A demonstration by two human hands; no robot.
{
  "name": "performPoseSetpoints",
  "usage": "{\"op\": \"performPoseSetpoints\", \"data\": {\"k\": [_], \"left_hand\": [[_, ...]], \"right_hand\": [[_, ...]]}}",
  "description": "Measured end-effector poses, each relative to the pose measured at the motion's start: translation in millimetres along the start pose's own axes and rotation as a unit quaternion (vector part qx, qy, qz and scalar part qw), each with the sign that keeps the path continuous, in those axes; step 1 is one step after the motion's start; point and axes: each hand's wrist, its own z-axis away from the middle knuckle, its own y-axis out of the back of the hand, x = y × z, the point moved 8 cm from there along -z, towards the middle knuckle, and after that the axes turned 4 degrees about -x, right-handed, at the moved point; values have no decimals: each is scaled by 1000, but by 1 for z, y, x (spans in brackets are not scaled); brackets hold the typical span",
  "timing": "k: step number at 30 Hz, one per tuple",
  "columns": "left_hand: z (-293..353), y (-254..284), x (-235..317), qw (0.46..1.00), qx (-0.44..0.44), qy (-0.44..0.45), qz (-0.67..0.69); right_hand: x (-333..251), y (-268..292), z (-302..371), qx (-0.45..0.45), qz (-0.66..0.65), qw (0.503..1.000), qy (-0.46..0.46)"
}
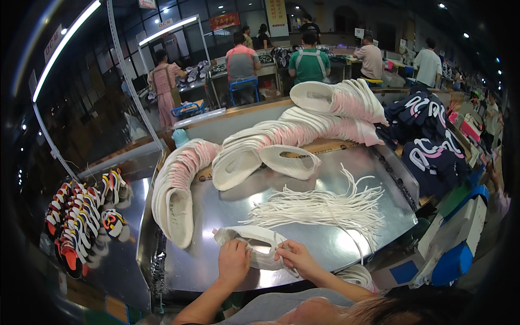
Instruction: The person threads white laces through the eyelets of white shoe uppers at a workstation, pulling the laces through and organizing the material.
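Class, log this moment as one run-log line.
left hand: resting on white shoe upper | right hand: pinching white lace at upper | loose laces: piled beyond on metal table

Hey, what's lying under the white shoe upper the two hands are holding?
The white shoe upper rests on the shiny metal table. Both hands, left and right, cover its near edge, so anything beneath there is hidden.

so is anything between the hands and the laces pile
Nothing visible. Both the left hand and right hand rest on the white shoe upper, and only bare metal table lies between it and the laces.
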Motion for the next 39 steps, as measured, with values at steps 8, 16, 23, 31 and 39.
{"op": "performPoseSetpoints", "data": {"k": [8, 16, 23, 31, 39], "left_hand": [[-13, 10, -60, 991, -116, -31, -64], [20, -114, -86, 597, -535, 368, 471], [8, -112, -33, 521, -346, 404, 667], [18, -92, -14, 600, -245, 331, 686], [16, -82, -21, 629, -190, 369, 658]], "right_hand": [[35, 12, -40, 55, 122, 991, 9], [32, 29, -60, 114, 233, 955, 140], [-17, 35, -46, 159, 163, 968, 104], [-12, 4, -19, 103, 104, 989, 26], [-3, 10, -16, 97, 228, 969, 14]]}}
